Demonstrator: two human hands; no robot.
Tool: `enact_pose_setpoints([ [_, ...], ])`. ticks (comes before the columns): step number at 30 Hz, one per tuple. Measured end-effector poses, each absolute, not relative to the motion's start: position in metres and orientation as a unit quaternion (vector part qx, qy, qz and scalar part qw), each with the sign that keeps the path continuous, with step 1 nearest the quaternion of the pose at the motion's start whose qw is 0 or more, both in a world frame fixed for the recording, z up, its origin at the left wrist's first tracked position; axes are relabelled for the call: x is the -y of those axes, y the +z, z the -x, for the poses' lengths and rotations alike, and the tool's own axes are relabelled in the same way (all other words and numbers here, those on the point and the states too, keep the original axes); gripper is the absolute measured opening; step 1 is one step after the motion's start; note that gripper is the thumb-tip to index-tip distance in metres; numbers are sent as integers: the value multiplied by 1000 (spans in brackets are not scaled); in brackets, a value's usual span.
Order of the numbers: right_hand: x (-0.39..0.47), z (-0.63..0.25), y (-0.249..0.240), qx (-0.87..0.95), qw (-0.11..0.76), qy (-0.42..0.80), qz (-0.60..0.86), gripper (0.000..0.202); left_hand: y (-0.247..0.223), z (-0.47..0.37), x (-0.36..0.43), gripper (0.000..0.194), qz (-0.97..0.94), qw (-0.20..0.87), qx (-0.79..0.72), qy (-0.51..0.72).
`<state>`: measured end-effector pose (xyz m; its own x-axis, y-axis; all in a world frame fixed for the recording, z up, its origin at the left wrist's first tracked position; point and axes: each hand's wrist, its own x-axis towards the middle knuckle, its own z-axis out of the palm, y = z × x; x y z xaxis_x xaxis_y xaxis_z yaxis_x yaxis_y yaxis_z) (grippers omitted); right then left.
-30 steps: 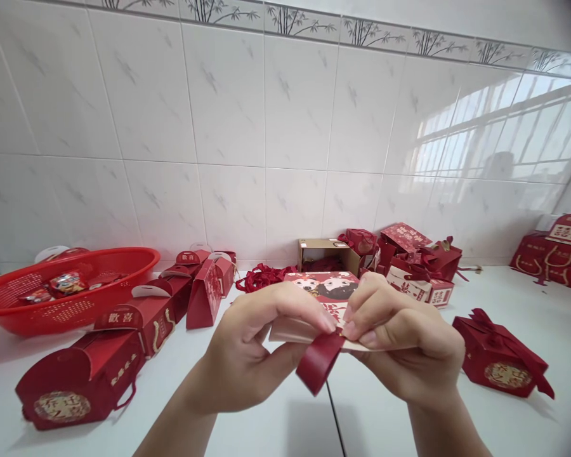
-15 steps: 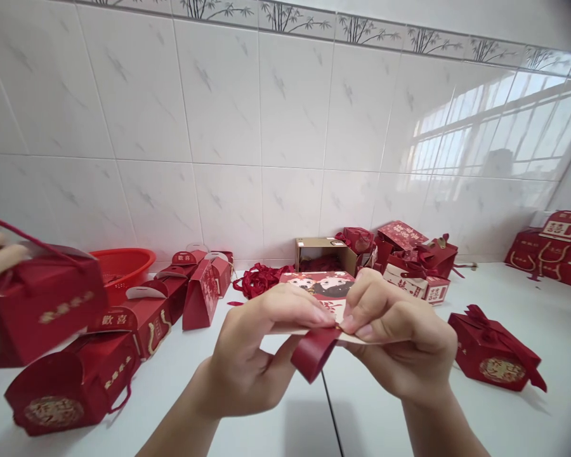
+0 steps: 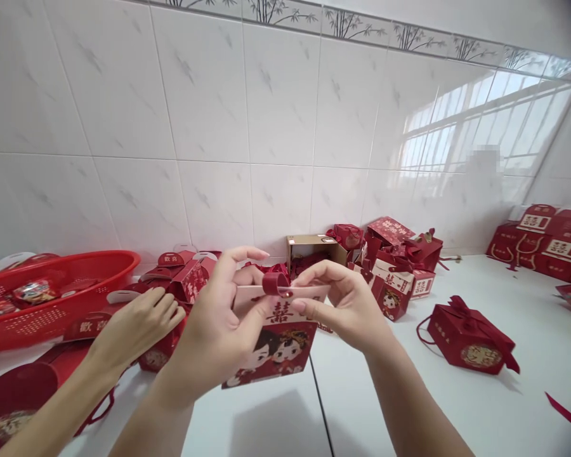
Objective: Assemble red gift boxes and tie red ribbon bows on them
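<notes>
In front of me, a red and cream gift box (image 3: 278, 346) with a cartoon couple and a red double-happiness sign is held up off the table. A loop of dark red ribbon (image 3: 276, 284) stands at its top edge, beside a small hole. My left hand (image 3: 223, 324) grips the box's left side, thumb on the front near the ribbon. On the right, my right hand (image 3: 345, 308) pinches the top edge between thumb and fingers, close to the ribbon's end. Parts of the fingers behind the box are hidden.
Another person's hand (image 3: 140, 324) reaches in from the left, over red boxes beside a red plastic basket (image 3: 109, 263) holding wrapped items. A cardboard box (image 3: 316, 241) and piled gift boxes (image 3: 393, 279) stand by the wall. A ribboned box (image 3: 476, 336) sits at right.
The gift box has tipped so its printed front faces me, and my right-hand grip has opened out somewhat. The other person's hand has moved inward, without the red box it carried. My view has shifted left.
</notes>
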<state>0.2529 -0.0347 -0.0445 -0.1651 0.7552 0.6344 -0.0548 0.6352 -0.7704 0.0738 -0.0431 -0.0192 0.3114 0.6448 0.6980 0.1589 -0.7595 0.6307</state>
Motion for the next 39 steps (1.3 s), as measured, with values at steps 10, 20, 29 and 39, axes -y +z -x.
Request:
enact_pose_setpoints([
  [10, 9, -320, -44, 581, 642, 167, 471, 23, -30, -72, 23, 65, -739, 193, -352, 541],
  [20, -59, -353, -77, 443, 720, 110, 523, 82, -21, -64, 21, 58, -710, 178, -334, 594],
  [29, -74, -316, -91, 530, 639, 175, 529, 70, -9, -10, 20, 58, -644, 38, -386, 660],
  [39, -59, -302, -84, 561, 623, 165, 519, 62, -23, 56, -32, 57, -584, 20, -738, 337],
])
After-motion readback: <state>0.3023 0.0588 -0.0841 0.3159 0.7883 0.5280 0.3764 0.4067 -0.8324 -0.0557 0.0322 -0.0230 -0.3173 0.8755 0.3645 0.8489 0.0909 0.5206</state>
